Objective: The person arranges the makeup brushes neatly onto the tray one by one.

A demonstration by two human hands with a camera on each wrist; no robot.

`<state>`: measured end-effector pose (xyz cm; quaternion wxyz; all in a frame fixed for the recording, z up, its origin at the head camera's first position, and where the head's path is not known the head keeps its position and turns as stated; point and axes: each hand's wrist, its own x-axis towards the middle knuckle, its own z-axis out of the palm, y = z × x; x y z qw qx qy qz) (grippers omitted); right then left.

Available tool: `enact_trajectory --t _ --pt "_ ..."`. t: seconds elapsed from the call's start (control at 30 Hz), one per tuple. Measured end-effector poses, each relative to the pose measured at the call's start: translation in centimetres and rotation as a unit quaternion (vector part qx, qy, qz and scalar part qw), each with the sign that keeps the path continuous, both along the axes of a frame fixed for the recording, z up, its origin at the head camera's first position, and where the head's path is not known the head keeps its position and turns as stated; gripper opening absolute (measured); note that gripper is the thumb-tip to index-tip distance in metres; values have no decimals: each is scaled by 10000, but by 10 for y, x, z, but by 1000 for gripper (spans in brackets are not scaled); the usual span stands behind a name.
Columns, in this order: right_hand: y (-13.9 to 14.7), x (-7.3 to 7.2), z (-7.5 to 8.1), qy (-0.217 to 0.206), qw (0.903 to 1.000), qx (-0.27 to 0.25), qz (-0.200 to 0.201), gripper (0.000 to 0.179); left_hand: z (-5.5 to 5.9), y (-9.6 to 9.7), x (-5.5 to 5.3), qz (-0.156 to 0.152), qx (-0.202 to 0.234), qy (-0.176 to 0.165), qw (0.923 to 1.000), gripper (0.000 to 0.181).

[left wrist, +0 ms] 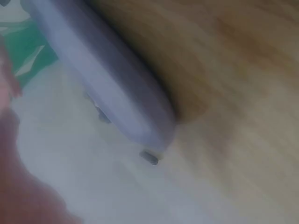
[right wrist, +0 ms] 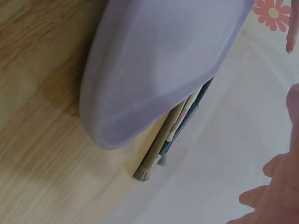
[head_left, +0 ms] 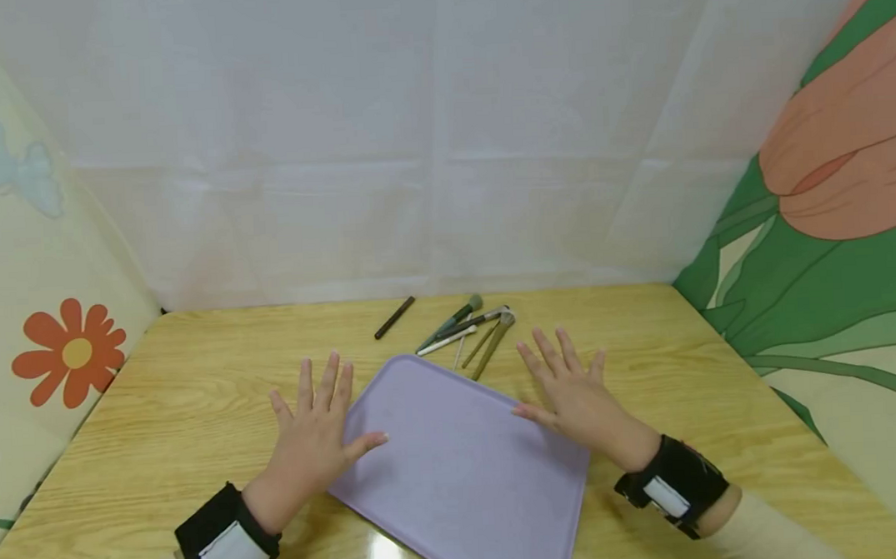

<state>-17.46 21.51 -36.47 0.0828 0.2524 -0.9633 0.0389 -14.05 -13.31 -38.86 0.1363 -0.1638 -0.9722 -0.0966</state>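
A lilac rectangular tray lies at an angle on the wooden table, its near end cut off by the bottom of the head view. Over its left edge my left hand is spread, fingers straight, the thumb overlapping the tray. My right hand is spread too, by the tray's right far edge, holding nothing. Beyond the tray lies a loose bunch of brushes, among them an olive one, a green one and a white-handled one. A dark stick lies apart to their left.
The wooden table ends at a white hanging sheet behind the brushes. Printed panels stand at both sides, a red flower on the left and a big tulip on the right. Each wrist wears a black strap.
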Motion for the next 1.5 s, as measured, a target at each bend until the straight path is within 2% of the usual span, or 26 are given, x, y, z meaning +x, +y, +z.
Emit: enact_trajectory --t 0.27,0.37,0.47,0.6,0.73,0.83,1.03,1.17,1.37,1.5 --pt "0 6 8 323 9991 -162 -218 79 -4 0 0 -203 555 77 9982 88" --pt "-1 12 13 454 9977 -311 -399 67 -5 0 1 -275 657 105 9974 85" --pt "0 21 17 460 9954 -574 -612 48 -5 0 2 -274 670 187 9972 83" --pt "4 36 18 -31 9915 -695 -1099 30 -5 1 2 -184 815 210 9963 83" --pt "10 52 10 -741 9833 -483 -1590 28 -4 0 3 -6 1010 197 9947 82" --pt "14 60 4 -984 9782 -352 -1795 27 -5 -1 4 29 1104 233 9936 80" --pt "20 71 -10 -1219 9707 -708 -1947 26 -7 -2 7 28 1206 198 9925 78" --pt "24 77 -19 -1649 9587 -904 -2132 27 -7 -3 9 63 1201 104 9927 77" --pt "23 85 -28 -2269 9386 -1023 -2389 40 -5 -5 10 123 1182 -120 9928 77" --pt "19 86 -31 -2342 9370 -1063 -2363 38 -5 -5 10 145 1230 -256 9920 77"
